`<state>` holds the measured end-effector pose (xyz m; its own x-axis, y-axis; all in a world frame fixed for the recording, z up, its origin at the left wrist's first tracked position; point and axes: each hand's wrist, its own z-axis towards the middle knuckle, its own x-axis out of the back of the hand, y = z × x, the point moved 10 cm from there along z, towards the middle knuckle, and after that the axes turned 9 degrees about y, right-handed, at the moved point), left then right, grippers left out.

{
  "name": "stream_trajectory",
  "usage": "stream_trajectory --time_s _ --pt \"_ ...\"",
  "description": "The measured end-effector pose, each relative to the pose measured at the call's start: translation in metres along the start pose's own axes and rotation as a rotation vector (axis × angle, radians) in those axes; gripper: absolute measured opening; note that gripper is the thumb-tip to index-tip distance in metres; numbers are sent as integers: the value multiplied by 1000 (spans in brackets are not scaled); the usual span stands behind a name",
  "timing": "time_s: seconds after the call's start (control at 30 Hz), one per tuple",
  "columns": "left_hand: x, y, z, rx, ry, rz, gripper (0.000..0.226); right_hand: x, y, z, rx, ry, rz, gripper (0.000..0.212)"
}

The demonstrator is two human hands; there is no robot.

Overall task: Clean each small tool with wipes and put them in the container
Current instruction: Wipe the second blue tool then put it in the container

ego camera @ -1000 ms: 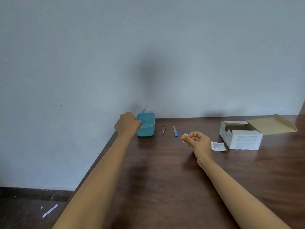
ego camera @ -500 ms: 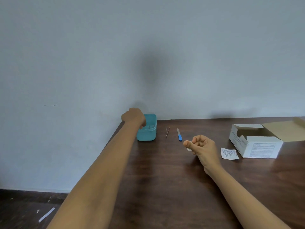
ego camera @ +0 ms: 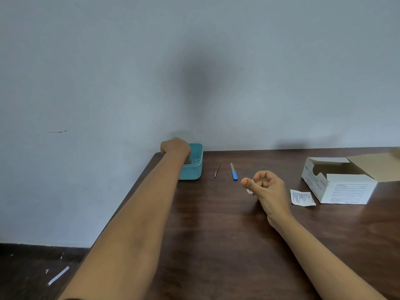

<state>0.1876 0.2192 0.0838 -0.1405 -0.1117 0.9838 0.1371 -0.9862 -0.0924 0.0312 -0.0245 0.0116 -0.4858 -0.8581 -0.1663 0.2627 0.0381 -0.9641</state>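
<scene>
**Inspector:** Position of the left hand (ego camera: pixel 175 148)?

**Clerk:** Knuckles up over the left side of the teal container (ego camera: pixel 192 173), which stands at the far left corner of the table (ego camera: pixel 216 230), close to the wall; fingers curled down inside the rim; whether they grip a tool or nothing is hidden, so I cannot tell; a glint of metal shows inside the container beside the hand.

**Inspector:** And the right hand (ego camera: pixel 268 189)?

**Clerk:** Raised above the table, well apart from the container; thumb and forefinger pinch a small white wipe (ego camera: pixel 250 189); the other fingers curled in.

**Inspector:** Outstanding items?

**Clerk:** Tweezers (ego camera: pixel 217 168) and a blue-handled tool (ego camera: pixel 233 172) lie side by side on the table just right of the container, not touching each other; judged not yet cleaned. An open box (ego camera: pixel 337 185) and a torn sachet (ego camera: pixel 302 197) lie further right.

**Inspector:** Recommendation for the step in hand?

**Clerk:** In my judgement this is a deposit; lower whatever is held to the container floor before loosening the fingers, rather than dropping it; lift the hand straight up so the light container is not dragged toward the table edge; hold the wipe pinched and off the table, fit for the tweezers, the nearer item.
</scene>
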Motion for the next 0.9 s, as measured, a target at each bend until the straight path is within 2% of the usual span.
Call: stream_trajectory --time_s 0.1,0.17,0.3,0.4,0.5,0.63,0.9 --pt "0 0 1 -17 -25 -28 22 3 1 1 -8 24 13 34" --pt "6 2 5 -28 7 -96 34 4 2 0 -25 25 40 32" --pt "42 12 2 -47 241 -299 28 6 0 0 -43 63 72 25" --pt "59 33 -10 -113 351 -430 25 13 4 3 -51 115 117 15" --pt "53 69 -29 -244 305 -438 25 19 9 6 -75 158 150 7" --pt "21 113 -55 -396 227 -290 32 25 15 9 -109 217 217 16" --pt "-11 142 -79 -329 192 -185 42 27 17 11 -106 258 238 24"
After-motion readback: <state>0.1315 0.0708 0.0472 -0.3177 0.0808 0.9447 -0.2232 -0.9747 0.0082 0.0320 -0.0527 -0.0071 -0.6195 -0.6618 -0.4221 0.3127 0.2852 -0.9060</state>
